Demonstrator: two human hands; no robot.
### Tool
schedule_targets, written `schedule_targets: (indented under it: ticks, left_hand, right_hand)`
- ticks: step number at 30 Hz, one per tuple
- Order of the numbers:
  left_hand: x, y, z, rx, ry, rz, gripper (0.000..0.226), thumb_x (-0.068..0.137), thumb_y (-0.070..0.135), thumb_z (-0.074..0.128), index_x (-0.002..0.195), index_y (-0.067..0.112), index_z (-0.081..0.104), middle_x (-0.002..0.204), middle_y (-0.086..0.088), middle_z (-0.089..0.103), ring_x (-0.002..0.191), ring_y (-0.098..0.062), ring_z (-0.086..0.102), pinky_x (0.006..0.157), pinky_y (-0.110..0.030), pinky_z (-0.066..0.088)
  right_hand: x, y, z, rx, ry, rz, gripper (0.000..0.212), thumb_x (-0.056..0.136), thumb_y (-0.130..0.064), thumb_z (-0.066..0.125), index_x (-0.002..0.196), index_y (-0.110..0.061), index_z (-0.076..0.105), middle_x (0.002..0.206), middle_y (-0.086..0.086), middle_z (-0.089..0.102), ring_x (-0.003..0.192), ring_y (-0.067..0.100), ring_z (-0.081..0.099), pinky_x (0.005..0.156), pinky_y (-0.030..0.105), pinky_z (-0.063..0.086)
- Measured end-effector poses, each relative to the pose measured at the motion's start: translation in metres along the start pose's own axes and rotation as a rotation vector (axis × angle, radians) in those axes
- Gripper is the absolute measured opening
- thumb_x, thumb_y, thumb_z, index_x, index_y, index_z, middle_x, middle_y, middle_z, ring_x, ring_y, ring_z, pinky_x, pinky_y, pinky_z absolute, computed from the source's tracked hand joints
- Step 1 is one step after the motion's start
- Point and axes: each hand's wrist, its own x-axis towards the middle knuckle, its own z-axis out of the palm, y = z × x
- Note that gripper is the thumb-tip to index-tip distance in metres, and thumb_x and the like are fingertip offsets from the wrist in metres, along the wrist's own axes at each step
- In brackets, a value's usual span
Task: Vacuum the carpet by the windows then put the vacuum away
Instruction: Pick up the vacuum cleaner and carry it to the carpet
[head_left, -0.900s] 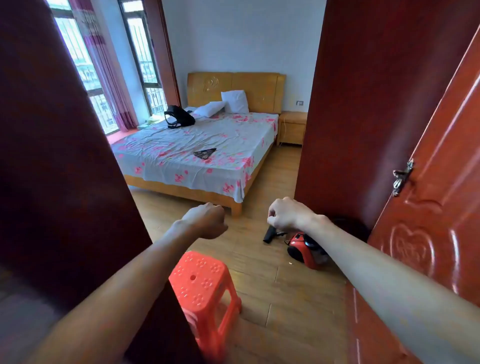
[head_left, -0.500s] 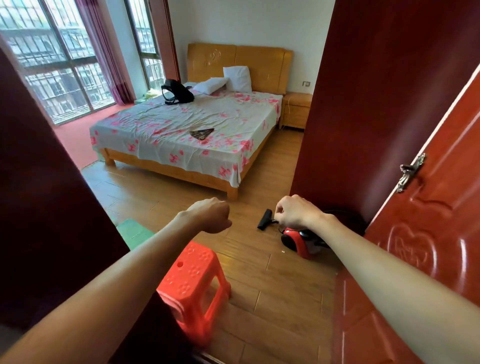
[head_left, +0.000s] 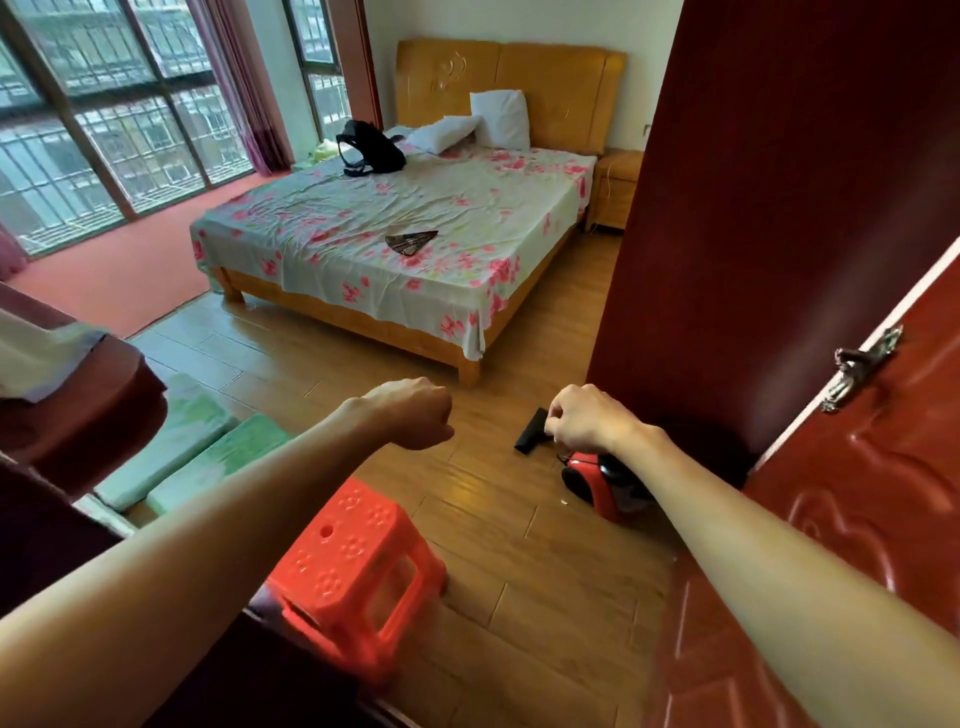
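A small red and black vacuum (head_left: 597, 483) lies on the wooden floor beside the dark red wardrobe (head_left: 753, 208), its black nozzle (head_left: 530, 439) pointing toward the bed. My right arm partly covers it. My right hand (head_left: 584, 418) hovers above the nozzle with its fingers curled, holding nothing I can see. My left hand (head_left: 410, 413) is a loose fist held out over the floor, also holding nothing. The red carpet (head_left: 119, 275) runs along the tall windows (head_left: 104, 119) at the far left.
An orange plastic stool (head_left: 353, 571) stands just in front of me. A bed (head_left: 405, 228) with a floral sheet fills the room's middle. Green mats (head_left: 208, 452) lie at the left. An open red door (head_left: 857, 493) is at my right, and dark furniture at my left.
The view has moved forward through the doorway and more of the windows and red carpet show. Both fists stay held out in front, the right one lower over the nozzle.
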Motion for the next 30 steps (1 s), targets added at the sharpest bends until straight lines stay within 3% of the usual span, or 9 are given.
schedule_targets:
  ticks: [3,8,12,20,25,30]
  left_hand:
    - [0.033,-0.004,-0.001,-0.017,-0.013,0.031,0.031,0.100,0.034,0.053,0.110,0.010,0.070,0.108,-0.007,0.069,0.091,-0.020,0.066,0.078,-0.034,0.056]
    - [0.099,-0.012,-0.007,-0.032,-0.047,0.080,0.032,0.101,0.033,0.052,0.109,0.008,0.070,0.106,-0.008,0.070,0.091,-0.021,0.065,0.066,-0.028,0.044]
    - [0.160,-0.031,-0.016,-0.054,-0.030,0.106,0.031,0.100,0.032,0.051,0.106,0.008,0.071,0.105,-0.008,0.070,0.089,-0.021,0.066,0.071,-0.032,0.054]
    - [0.266,-0.065,-0.030,-0.084,-0.088,0.173,0.031,0.101,0.034,0.052,0.111,0.010,0.069,0.106,-0.006,0.070,0.092,-0.020,0.066,0.074,-0.030,0.055]
    - [0.327,-0.052,-0.019,-0.045,-0.186,0.198,0.031,0.100,0.034,0.052,0.114,0.012,0.067,0.111,-0.007,0.068,0.096,-0.023,0.065,0.083,-0.037,0.057]
    - [0.391,-0.021,-0.034,-0.049,-0.200,0.227,0.028,0.100,0.031,0.051,0.112,0.012,0.068,0.108,-0.007,0.069,0.095,-0.023,0.066,0.081,-0.036,0.057]
  right_hand:
    - [0.024,0.015,-0.003,0.003,-0.011,0.021,0.023,0.088,-0.025,0.057,0.098,-0.016,0.074,0.100,0.008,0.071,0.094,0.027,0.065,0.082,0.041,0.056]
    - [0.077,0.030,-0.015,-0.009,-0.018,0.034,0.022,0.089,-0.024,0.054,0.098,-0.017,0.072,0.100,0.007,0.070,0.091,0.026,0.065,0.082,0.041,0.056]
    - [0.131,0.036,-0.027,0.000,-0.013,0.067,0.022,0.089,-0.023,0.054,0.097,-0.017,0.073,0.100,0.007,0.070,0.091,0.025,0.065,0.083,0.041,0.056]
    - [0.220,0.051,-0.044,0.028,-0.036,0.155,0.025,0.090,-0.023,0.051,0.096,-0.018,0.075,0.097,0.007,0.071,0.091,0.026,0.066,0.082,0.041,0.056]
    - [0.255,0.089,-0.046,0.064,-0.054,0.218,0.029,0.091,-0.024,0.048,0.100,-0.017,0.075,0.104,0.008,0.071,0.095,0.026,0.066,0.083,0.041,0.055]
    - [0.287,0.140,-0.060,0.100,-0.056,0.244,0.026,0.092,-0.020,0.050,0.100,-0.014,0.074,0.101,0.008,0.071,0.094,0.027,0.066,0.077,0.034,0.052]
